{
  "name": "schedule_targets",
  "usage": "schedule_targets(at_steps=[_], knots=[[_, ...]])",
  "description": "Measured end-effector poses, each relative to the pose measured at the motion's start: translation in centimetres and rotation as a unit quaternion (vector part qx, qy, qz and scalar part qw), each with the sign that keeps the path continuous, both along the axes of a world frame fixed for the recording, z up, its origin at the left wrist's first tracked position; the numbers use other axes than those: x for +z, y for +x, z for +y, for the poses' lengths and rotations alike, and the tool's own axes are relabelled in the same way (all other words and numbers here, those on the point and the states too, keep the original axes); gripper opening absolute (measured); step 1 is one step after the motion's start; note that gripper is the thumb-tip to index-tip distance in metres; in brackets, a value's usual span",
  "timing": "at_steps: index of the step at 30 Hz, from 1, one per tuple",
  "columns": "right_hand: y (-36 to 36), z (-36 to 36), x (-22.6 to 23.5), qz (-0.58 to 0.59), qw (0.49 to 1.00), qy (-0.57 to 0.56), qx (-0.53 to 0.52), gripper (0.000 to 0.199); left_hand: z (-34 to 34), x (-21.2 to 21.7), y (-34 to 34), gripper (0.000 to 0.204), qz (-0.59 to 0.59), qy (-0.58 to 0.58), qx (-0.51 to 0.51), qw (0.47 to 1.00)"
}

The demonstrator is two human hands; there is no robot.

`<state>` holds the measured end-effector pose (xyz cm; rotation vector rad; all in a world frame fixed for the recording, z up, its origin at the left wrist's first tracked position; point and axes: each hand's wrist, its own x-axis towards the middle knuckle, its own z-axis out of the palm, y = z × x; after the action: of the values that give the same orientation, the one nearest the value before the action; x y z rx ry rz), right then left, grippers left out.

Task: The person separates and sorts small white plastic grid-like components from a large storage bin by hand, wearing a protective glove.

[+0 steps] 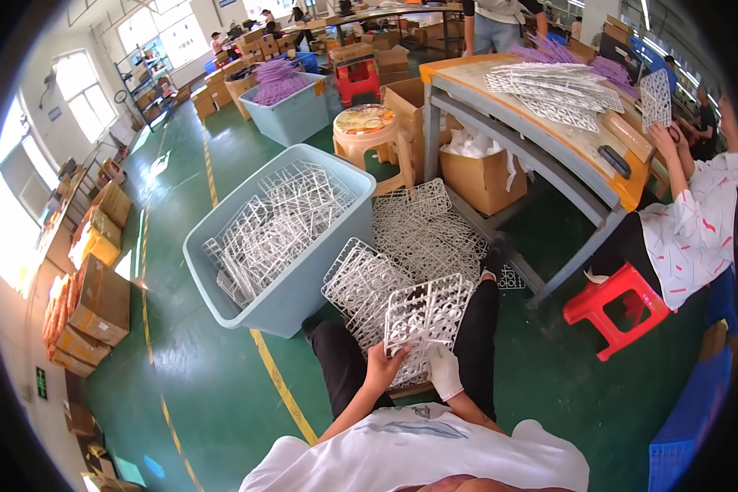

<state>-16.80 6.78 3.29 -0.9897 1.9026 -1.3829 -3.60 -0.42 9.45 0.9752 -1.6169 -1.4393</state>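
Between my knees I hold up a white plastic sprue frame (428, 308), a flat lattice with small round parts in it. My bare left hand (380, 368) is closed on its lower left edge. My right hand (444, 372), in a white glove, grips the lower right edge. Just beyond, similar white frames (364, 283) lean in a stack, partly covered by the one I hold. A heap of more white frames (426, 234) lies behind them. To the left, a large light-blue tub (258, 310) contains many jumbled white frames (283, 217).
At the right, a co-worker (693, 225) holds a white frame beside a worktable (467, 72) piled with white and purple frames. A red stool (619, 307) stands there. Beyond the tub are a beige stool (373, 148), a cardboard box (485, 176) and another blue tub (291, 119) with purple frames.
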Motion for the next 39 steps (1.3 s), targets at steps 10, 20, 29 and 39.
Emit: schedule_targets(at_steps=[10,20,29,39], knots=[[0.3,2.8,2.8,-0.410,0.885,-0.120,0.184,0.034,-1.2,-5.4,2.7,0.023,0.110,0.165,0.036,0.979],[-2.7,-3.6,7.5,-0.260,0.964,0.052,-0.006,0.017,-5.2,-2.4,3.4,0.030,0.156,0.135,0.187,0.961],[-0.1,-5.5,4.9,0.430,0.898,0.033,0.091,0.008,-2.0,0.3,1.8,0.028,0.130,0.092,0.181,0.971],[-1.0,-5.2,3.4,0.396,0.914,-0.014,0.087,0.014,-1.6,0.5,1.6,0.023,0.148,0.061,0.167,0.973]])
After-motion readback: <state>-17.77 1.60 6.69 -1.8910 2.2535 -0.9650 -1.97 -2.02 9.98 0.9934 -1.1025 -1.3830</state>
